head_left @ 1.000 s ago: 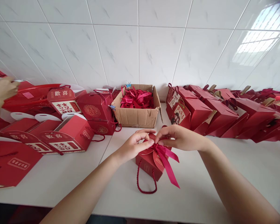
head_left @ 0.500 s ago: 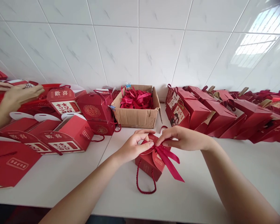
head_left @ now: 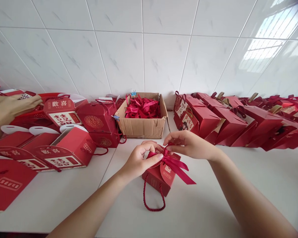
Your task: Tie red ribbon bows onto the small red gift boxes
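Note:
A small red gift box [head_left: 157, 177] with a rope handle [head_left: 154, 209] stands on the white table in front of me. Dark red ribbon [head_left: 180, 167] runs through its top flaps, and its tails hang over the right side. My left hand [head_left: 142, 158] rests on the left of the box top, thumb and fingers pinching the ribbon near the knot. At the right, my right hand [head_left: 188, 144] pinches ribbon just above the box top. Its fingertips partly hide the ribbon there.
A cardboard box [head_left: 141, 128] of loose ribbons stands against the tiled wall. Finished-looking red boxes [head_left: 228, 122] line the right; open red boxes [head_left: 64, 148] stand left. Another person's hand [head_left: 13, 107] works at the far left over a red basket [head_left: 31, 117].
My right hand has lifted slightly, drawing ribbon up from the box top. My left thumb stays by the knot. The whole view has shifted a little.

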Available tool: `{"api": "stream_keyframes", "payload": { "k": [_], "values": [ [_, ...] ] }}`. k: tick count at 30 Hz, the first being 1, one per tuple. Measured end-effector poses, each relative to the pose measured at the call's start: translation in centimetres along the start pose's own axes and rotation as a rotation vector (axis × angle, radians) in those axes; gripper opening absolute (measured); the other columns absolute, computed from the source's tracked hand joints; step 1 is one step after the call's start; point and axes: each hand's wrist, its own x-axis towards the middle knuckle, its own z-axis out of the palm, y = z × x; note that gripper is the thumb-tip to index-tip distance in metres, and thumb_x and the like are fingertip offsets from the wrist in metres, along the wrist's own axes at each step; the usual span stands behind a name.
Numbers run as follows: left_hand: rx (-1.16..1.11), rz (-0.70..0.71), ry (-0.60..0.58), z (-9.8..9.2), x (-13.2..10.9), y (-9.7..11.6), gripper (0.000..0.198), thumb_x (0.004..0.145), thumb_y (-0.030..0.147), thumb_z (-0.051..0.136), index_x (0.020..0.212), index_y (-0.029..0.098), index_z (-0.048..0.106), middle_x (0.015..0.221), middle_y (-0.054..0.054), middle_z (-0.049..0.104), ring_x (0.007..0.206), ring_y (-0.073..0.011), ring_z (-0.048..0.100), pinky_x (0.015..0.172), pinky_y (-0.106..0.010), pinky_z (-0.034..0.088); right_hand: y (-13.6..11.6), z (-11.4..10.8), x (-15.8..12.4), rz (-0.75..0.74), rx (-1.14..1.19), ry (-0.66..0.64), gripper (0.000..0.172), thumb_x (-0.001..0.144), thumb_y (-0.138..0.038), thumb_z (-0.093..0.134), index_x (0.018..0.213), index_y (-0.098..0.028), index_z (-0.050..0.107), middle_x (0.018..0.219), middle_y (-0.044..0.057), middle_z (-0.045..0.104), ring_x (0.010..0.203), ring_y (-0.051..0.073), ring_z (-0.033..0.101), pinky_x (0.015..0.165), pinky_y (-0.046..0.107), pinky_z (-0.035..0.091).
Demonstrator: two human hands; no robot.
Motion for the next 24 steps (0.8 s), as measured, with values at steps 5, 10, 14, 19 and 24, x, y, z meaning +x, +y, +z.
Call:
{"api": "stream_keyframes", "payload": {
  "k": [5,10,14,19,24],
  "values": [
    [0.023,-0.015,0.081,0.8,0.0,0.3,0.042,0.079,0.031,0.063,0.055,0.019,0.031,0.092,-0.006,0.066,0.093,-0.0207,0.062,0.087,-0.035,0.044,0.2,0.4,0.3,-0.029,-0.036,0.053,0.01,0.084,-0.024,0.057,0.089,-0.018,0.063,0.073,0.0,0.062,0.063,0.011,0.054,0.059,0.023,0.045],
    [0.026,-0.046,0.14,1.3,0.0,0.1,0.043,0.077,0.029,0.064,0.054,0.02,0.028,0.086,-0.006,0.067,0.1,-0.0228,0.061,0.086,-0.035,0.045,0.6,0.5,0.6,-0.021,0.012,0.097,0.012,0.084,-0.027,0.058,0.09,-0.017,0.061,0.077,0.002,0.063,0.067,0.013,0.057,0.06,0.024,0.046],
    [0.043,-0.067,0.163,1.4,0.0,-0.2,0.045,0.076,0.031,0.065,0.053,0.021,0.027,0.078,-0.004,0.065,0.106,-0.0244,0.059,0.088,-0.036,0.045,0.8,0.5,0.7,-0.006,0.033,0.118,0.011,0.082,-0.026,0.06,0.089,-0.018,0.061,0.077,0.002,0.063,0.069,0.014,0.059,0.061,0.025,0.048],
    [0.073,-0.04,0.171,1.4,0.0,-0.4,0.045,0.075,0.032,0.065,0.053,0.021,0.027,0.072,-0.003,0.06,0.105,-0.0242,0.059,0.085,-0.035,0.046,1.1,0.6,0.9,0.004,0.097,0.164,0.012,0.079,-0.026,0.062,0.087,-0.017,0.059,0.078,0.002,0.063,0.071,0.015,0.061,0.062,0.027,0.049],
    [0.108,0.0,0.177,1.6,0.0,-0.3,0.044,0.075,0.027,0.064,0.051,0.02,0.028,0.069,-0.002,0.056,0.101,-0.0238,0.06,0.081,-0.034,0.047,1.5,0.7,1.2,0.01,0.164,0.201,0.012,0.076,-0.023,0.065,0.082,-0.017,0.057,0.07,0.0,0.06,0.065,0.013,0.058,0.059,0.026,0.048]
  ]
}}
